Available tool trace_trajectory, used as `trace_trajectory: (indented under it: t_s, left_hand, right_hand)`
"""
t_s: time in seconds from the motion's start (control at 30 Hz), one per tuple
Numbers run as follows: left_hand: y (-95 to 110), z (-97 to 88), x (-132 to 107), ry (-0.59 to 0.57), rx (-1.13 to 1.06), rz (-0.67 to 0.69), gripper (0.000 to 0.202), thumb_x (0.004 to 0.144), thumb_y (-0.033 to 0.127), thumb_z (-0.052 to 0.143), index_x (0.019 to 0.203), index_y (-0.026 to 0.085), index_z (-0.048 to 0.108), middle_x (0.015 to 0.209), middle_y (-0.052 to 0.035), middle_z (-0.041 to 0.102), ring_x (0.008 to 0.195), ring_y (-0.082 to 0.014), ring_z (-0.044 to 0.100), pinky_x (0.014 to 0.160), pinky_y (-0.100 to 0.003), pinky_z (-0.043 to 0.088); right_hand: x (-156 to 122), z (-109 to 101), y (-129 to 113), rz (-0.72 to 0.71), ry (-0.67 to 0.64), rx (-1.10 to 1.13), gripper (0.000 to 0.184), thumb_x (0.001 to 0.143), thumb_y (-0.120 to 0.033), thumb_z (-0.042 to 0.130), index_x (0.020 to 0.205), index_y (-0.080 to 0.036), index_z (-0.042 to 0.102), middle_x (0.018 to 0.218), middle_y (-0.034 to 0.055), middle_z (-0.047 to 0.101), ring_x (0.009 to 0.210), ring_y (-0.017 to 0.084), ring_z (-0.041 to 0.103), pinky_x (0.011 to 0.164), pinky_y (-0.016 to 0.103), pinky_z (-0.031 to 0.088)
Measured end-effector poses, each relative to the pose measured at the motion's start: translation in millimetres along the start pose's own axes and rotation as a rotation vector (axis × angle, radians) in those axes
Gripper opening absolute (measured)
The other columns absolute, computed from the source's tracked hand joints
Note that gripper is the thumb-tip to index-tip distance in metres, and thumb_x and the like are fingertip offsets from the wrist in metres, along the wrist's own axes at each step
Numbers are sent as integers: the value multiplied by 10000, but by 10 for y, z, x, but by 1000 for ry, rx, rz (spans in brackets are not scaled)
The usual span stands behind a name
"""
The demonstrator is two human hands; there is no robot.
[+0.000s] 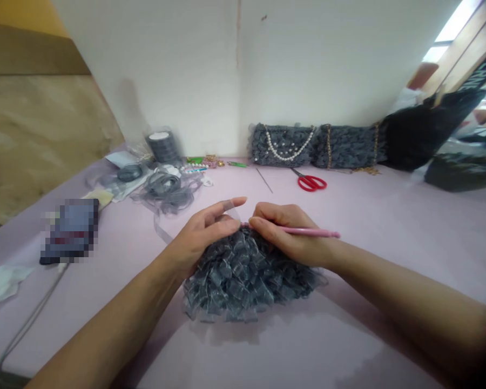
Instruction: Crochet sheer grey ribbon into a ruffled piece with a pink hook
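Note:
My right hand is shut on a pink crochet hook, whose tip goes into the top edge of a ruffled grey organza ribbon piece. That crocheted piece lies on the table under both hands. My left hand rests on its upper edge and pinches it, with a sheer grey ribbon strand running under the hand. The strand leads left toward a loose tangle of grey ribbon. The hook's tip is mostly hidden by my fingers and the ruffles.
The lilac tabletop holds red-handled scissors, a thin needle, a grey ribbon spool, and beads. Grey ruffled bags stand against the wall. A pixelated phone lies at left, and dark bags sit at right.

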State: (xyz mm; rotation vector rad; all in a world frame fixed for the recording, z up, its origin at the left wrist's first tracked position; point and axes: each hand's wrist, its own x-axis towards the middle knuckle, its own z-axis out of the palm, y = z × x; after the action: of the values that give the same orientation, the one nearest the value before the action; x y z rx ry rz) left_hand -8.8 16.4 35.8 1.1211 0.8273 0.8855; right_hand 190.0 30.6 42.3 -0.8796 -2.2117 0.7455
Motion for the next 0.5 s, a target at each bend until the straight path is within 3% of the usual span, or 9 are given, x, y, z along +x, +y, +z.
trace_trajectory:
  t_s: [0.17,0.27,0.4,0.5]
  left_hand:
    - [-118,155,8,245,152,144,768,736,189,734,1429,193,403,852,16,633,805,-115,584,754,-226,414]
    - [-180,220,30,281,-12,92,729,720,196,736,1387,170,440,831,14,655,753,-114,596,730,-232,425]
    - [-150,171,52,186,-220,-84,629,659,180,779,1252,158,570,796,7,655,703,-118,606,713,-247,444]
    - [-72,76,40,103,-180,-82,656,669,149,781,1287,192,564,863,2,661,782,-124,618,763,-251,447]
  right_hand:
    - [-63,192,73,-269,155,-571,274,982,-272,392,719,-197,395,640,-16,439,515,98,347,487,246,243]
    - [-60,269,154,-315,213,-754,273,994,-244,366,727,-203,405,642,3,465,530,119,366,492,256,254]
    - [-40,239,248,-366,239,-596,252,990,-256,388,744,-205,407,680,13,509,548,113,418,491,236,312]
    - [-34,164,267,-393,196,-343,212,974,-243,433,767,-198,435,730,23,554,589,105,482,524,224,374]
